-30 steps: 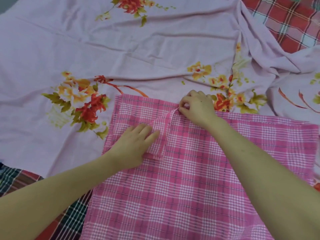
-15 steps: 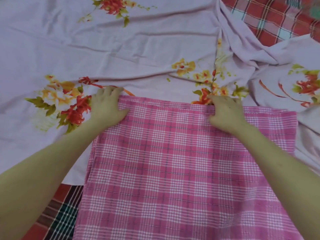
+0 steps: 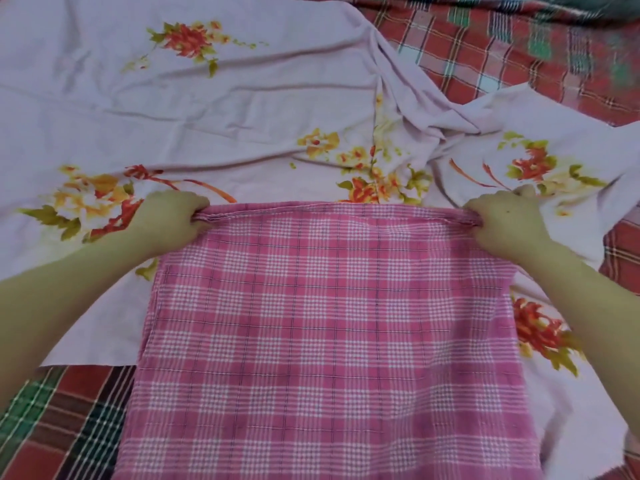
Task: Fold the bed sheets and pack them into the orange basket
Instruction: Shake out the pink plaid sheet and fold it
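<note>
Lying flat at centre, item one: pink checked sheet [image 3: 329, 323], folded into a panel of several layers. Its far edge is a stacked hem running straight from hand to hand, and its near end passes out of view at the bottom

Item two: left hand [image 3: 173, 220], at the far left corner of the pink checked sheet, fingers curled round the bunched layers of that corner, knuckles up

Item three: right hand [image 3: 502, 225], at the far right corner of the same sheet, fingers and thumb likewise closed on the gathered edge. Both forearms run along the outer sides of the sheet, which lies between them

Item four: lilac floral sheet [image 3: 207, 109], spread underneath and beyond the pink checked sheet, showing on both sides of it, rumpled into ridges past its far right corner

Item five: red and green plaid cover [image 3: 519, 57], lowest layer, visible beyond the far right of the pink checked sheet and again beside its near left side
</note>
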Available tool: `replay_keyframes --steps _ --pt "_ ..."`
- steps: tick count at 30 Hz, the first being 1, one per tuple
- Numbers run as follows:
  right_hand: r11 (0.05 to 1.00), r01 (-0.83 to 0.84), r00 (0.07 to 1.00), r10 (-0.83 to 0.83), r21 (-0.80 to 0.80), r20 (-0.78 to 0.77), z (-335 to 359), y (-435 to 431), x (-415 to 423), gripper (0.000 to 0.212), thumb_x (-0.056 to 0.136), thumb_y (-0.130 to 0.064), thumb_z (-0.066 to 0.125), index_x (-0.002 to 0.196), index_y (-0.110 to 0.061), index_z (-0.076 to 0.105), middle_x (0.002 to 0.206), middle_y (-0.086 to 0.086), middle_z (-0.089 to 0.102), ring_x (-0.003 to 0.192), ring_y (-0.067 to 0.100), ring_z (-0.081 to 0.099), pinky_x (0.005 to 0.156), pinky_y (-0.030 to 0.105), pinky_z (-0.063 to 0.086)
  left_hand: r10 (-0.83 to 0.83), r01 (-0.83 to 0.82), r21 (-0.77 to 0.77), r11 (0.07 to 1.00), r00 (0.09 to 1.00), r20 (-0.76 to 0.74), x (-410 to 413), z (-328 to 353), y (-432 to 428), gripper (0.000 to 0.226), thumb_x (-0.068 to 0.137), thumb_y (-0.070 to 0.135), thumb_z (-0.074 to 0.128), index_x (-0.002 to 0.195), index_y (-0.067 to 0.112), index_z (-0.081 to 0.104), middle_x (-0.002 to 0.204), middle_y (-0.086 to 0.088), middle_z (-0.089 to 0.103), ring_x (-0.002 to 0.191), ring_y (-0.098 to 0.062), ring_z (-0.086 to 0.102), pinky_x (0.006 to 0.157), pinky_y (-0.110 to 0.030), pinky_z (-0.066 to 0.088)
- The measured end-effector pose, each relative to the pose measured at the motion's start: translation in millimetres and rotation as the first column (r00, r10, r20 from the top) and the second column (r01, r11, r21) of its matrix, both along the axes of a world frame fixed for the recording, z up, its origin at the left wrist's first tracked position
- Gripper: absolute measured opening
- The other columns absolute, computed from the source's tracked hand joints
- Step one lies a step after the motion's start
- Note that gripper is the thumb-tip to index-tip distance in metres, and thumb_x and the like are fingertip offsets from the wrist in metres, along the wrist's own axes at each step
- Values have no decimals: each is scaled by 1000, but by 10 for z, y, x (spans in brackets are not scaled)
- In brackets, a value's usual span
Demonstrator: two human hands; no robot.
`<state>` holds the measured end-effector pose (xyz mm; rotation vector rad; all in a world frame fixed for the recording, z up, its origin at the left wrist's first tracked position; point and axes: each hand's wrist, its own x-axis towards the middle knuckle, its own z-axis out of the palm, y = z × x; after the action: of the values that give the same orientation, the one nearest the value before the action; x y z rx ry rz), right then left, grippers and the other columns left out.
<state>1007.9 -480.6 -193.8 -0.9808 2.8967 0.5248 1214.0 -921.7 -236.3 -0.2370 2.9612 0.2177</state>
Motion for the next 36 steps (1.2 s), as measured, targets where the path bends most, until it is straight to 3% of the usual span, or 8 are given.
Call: replay_keyframes --steps 3,8,11,18,24,29,33,36 --pt "982 -156 975 136 -103 -178 204 194 192 17 61 -17 55 59 -3 64 59 13 57 65 33 54 79 47 35 -4 6 30 1000 997 -79 294 113 17 30 86 22 61 65 20 40 64 -6 53 68 -33 57 55 -33 35" --pt "952 -264 963 249 -153 -106 598 634 836 24 51 -8 78 66 0 61 71 16 59 68 36 60 71 44 45 -82 95 57 994 978 -192 948 450 145 25 84 11 56 68 19 39 59 -6 48 58 -33 57 48 -28 29" --pt "965 -161 986 165 -207 6 741 979 1483 39 42 8 82 75 -3 64 62 12 59 54 33 61 43 27 40 -259 267 65 961 959 -117 1493 681 315 9 79 29 44 72 24 40 62 -3 50 55 -28 58 49 -23 25" --pt "979 -75 971 116 -192 210 646 1803 2945 90 34 13 77 120 -7 57 62 7 67 37 23 55 38 21 36 -430 419 134 898 900 67 2773 790 957 16 61 25 39 72 22 51 64 4 55 52 -22 57 44 -22 30" --pt "983 -175 965 183 -62 188 217 2087 3622 23 74 -19 45 76 -8 65 53 8 51 34 26 47 36 33 40 -412 418 57 907 849 330 3608 334 1389 51 33 4 79 76 21 55 62 5 51 40 -16 46 35 -22 24" --pt "995 27 953 -54 95 297 -318 2205 3867 59 17 6 86 72 0 66 57 15 53 39 31 51 43 37 40 -332 356 -2 934 874 355 3921 -67 1732 58 13 1 80 66 16 61 59 1 54 39 -16 52 27 -25 34" --pt "900 437 849 -407 -14 337 -299 2176 3991 33 55 8 73 85 -2 63 68 15 57 48 33 53 45 33 36 -148 167 -14 986 906 396 4144 -178 1845 68 8 8 78 74 11 65 65 -4 54 47 -23 55 32 -22 30" --pt "556 806 579 -671 -204 463 -253 2103 4000 8 88 -17 57 89 -10 53 74 10 58 60 29 54 54 32 35 -31 43 -36 998 961 275 3995 -72 2006 57 19 14 83 71 7 60 66 -9 51 52 -29 51 39 -30 40"
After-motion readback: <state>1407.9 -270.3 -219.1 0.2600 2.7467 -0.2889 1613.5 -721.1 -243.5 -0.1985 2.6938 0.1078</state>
